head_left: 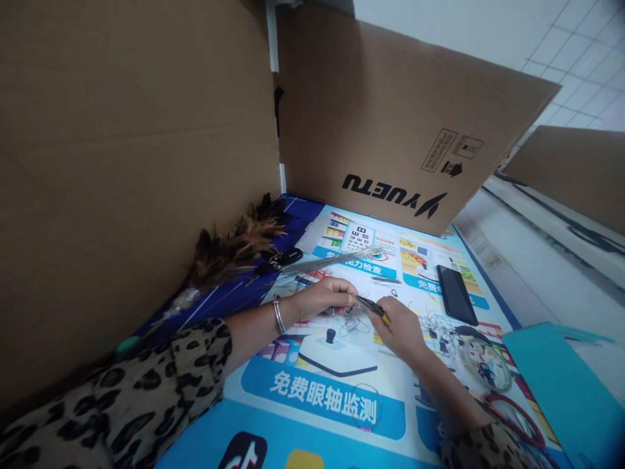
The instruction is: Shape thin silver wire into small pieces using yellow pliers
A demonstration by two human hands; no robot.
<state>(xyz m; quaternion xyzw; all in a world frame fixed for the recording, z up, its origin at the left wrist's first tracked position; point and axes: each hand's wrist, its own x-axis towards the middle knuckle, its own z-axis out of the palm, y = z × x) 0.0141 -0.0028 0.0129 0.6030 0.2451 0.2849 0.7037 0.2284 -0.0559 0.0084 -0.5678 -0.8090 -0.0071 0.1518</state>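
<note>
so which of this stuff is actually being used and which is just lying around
In use: left hand holding the thin wire, right hand with the pliers, likely the bundle of straight wires.
Lying about: feather duster, phone, teal folder, cardboard walls.

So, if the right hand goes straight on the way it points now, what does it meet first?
The right hand holds pliers aimed at the left hand. They would probably meet the thin wire at its fingers first, then those fingers; depth is hard to judge.
</note>
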